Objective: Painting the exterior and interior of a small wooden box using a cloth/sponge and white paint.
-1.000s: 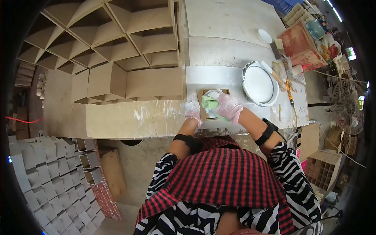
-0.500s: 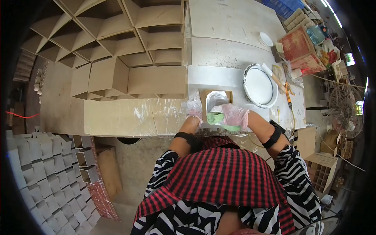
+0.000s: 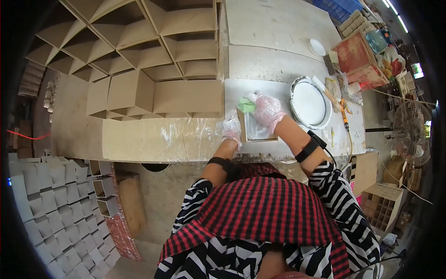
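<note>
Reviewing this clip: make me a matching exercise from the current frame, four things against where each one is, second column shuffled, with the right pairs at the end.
Things
1. green sponge
2. round white pan
3. left hand
4. cardboard grid of cells

Places
A. to the right of the flat square board, on the workbench
B. resting at the board's left edge
C. under the right hand, at the board's far edge
D. on the far left part of the bench

Pairs: 1-C, 2-A, 3-B, 4-D
</note>
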Action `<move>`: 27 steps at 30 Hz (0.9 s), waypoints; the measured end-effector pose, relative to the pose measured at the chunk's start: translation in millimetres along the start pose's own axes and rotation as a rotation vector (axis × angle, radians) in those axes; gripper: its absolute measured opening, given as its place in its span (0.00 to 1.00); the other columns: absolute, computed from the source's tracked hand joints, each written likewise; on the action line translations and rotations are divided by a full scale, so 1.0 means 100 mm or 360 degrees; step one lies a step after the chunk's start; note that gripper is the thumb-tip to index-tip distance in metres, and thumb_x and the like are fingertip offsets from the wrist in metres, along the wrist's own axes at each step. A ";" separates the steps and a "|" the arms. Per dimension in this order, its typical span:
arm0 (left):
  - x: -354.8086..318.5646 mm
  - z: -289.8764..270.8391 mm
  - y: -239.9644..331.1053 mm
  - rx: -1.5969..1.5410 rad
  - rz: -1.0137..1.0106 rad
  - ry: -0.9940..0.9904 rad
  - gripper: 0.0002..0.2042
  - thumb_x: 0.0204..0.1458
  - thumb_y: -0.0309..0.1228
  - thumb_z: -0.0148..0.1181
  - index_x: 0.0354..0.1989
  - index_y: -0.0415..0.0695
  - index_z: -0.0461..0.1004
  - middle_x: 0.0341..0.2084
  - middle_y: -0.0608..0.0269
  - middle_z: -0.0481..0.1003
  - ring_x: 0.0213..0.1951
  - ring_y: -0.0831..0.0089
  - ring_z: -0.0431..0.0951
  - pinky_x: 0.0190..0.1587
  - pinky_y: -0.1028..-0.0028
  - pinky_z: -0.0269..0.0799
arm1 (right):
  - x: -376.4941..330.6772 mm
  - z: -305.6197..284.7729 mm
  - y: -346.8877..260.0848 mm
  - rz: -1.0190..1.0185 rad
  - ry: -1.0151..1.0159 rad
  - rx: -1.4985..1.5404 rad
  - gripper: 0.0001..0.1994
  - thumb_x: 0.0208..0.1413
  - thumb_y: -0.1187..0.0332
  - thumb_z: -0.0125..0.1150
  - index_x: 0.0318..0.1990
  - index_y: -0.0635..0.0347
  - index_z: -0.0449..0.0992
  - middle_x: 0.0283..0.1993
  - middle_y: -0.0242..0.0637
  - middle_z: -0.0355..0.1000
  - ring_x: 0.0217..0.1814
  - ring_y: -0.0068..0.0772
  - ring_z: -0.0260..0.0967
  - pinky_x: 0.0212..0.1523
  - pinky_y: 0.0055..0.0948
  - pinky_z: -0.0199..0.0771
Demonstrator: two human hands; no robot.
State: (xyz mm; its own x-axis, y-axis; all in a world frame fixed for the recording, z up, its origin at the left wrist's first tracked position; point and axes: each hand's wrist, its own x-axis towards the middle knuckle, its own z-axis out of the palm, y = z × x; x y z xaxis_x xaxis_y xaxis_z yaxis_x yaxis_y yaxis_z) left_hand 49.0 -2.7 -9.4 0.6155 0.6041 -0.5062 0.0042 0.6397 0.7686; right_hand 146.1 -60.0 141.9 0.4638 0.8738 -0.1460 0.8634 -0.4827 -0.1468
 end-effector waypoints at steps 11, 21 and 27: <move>0.27 -0.10 -0.36 -0.0193 0.0053 -0.0057 0.16 0.55 0.40 0.46 0.35 0.39 0.74 0.27 0.64 0.74 0.27 0.74 0.74 0.28 0.74 0.70 | -0.36 -0.30 -0.04 -0.0351 -0.0420 0.0716 0.19 0.46 0.66 0.54 0.49 0.48 0.69 0.49 0.41 0.65 0.49 0.37 0.66 0.45 0.34 0.68; 0.19 -0.11 -0.23 0.0166 -0.0065 -0.0013 0.15 0.53 0.37 0.49 0.41 0.37 0.71 0.34 0.55 0.75 0.35 0.66 0.74 0.35 0.72 0.69 | -0.40 -0.14 0.74 -0.0063 -0.0199 0.0075 0.17 0.44 0.68 0.53 0.45 0.50 0.70 0.39 0.42 0.67 0.41 0.44 0.68 0.41 0.36 0.69; 0.14 -0.14 -0.28 0.0277 -0.0082 0.0030 0.15 0.53 0.37 0.49 0.41 0.37 0.71 0.34 0.55 0.75 0.35 0.66 0.74 0.35 0.72 0.69 | -0.21 -0.26 0.36 -0.0053 -0.0256 0.0153 0.15 0.43 0.66 0.55 0.42 0.51 0.70 0.38 0.42 0.67 0.41 0.42 0.68 0.40 0.36 0.69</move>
State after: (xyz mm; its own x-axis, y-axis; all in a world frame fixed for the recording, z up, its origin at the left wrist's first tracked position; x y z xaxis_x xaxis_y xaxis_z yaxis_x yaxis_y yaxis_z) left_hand 46.3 -5.0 -43.5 0.5962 0.5825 -0.5525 0.1725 0.5792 0.7967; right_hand 172.6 -93.9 165.1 0.3907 0.8727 -0.2930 0.8511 -0.4637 -0.2462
